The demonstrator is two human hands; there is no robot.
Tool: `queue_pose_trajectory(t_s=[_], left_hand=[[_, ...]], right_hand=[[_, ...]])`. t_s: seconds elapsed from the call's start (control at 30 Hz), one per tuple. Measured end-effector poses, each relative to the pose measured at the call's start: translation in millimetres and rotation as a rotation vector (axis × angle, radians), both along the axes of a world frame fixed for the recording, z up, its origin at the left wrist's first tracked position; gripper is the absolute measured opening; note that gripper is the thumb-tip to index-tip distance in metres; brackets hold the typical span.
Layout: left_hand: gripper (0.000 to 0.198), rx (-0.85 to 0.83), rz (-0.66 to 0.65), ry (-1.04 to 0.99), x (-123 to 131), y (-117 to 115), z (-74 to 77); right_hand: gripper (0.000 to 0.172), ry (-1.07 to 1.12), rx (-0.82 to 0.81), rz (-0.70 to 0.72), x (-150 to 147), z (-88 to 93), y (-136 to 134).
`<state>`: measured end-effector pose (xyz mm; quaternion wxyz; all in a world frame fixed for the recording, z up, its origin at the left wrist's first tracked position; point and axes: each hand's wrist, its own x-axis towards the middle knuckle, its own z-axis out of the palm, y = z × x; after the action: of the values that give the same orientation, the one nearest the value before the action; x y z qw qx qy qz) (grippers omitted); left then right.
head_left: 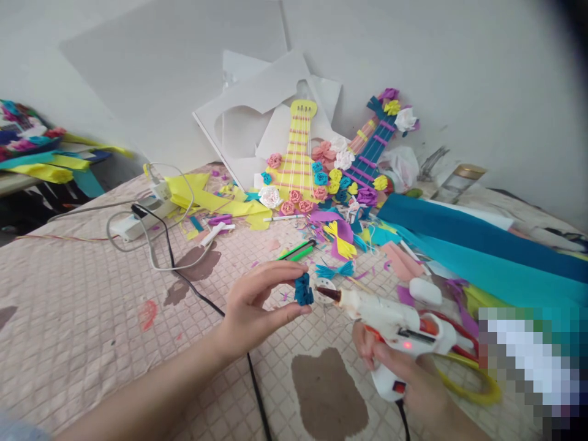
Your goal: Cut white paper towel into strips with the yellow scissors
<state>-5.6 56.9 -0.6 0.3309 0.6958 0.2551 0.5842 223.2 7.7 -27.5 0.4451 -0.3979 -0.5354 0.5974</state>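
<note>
Between the thumb and fingers of my left hand [257,306] is a small dark blue crepe paper flower [303,290]. My right hand [399,367] is wrapped round the handle of a white hot glue gun [386,312], whose red light shows. The gun's brown nozzle points left at the blue flower, with a small gap between them. Just beyond the nozzle lie a light blue paper bow [335,270] and a yellow paper bow [340,240]. A green-handled cutter [298,250] rests behind my left hand.
A yellow paper guitar [299,159] and a blue one [374,150] lean at the back among white boards [239,122]. Blue crepe sheets [482,263] lie right. A power strip [138,220] stands left, its black cable [197,294] crossing the table. A yellow tape roll [478,386] lies right.
</note>
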Motion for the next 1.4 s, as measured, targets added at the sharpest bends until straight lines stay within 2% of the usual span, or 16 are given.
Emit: queue_pose_trajectory(t_s=[0.1,0.33,0.5,1.4], left_hand=[[0.046,0.051,0.020,0.029,-0.4,0.5,0.7],[0.046,0.087,0.017,0.055,-0.3,0.8,2.0],[0.048,0.096,0.004,0.057,-0.6,1.3,0.9],[0.048,0.114,0.019,0.073,-0.2,1.1,3.3]], right_hand=[[0.034,-0.033,0.014,0.032,0.8,1.7,0.0],[0.037,-0.115,0.006,0.006,0.3,2.3,-0.1],[0.038,-0.114,-0.036,-0.004,0.3,1.9,-2.0],[0.038,-0.110,-0.034,0.022,0.1,2.7,-1.3]])
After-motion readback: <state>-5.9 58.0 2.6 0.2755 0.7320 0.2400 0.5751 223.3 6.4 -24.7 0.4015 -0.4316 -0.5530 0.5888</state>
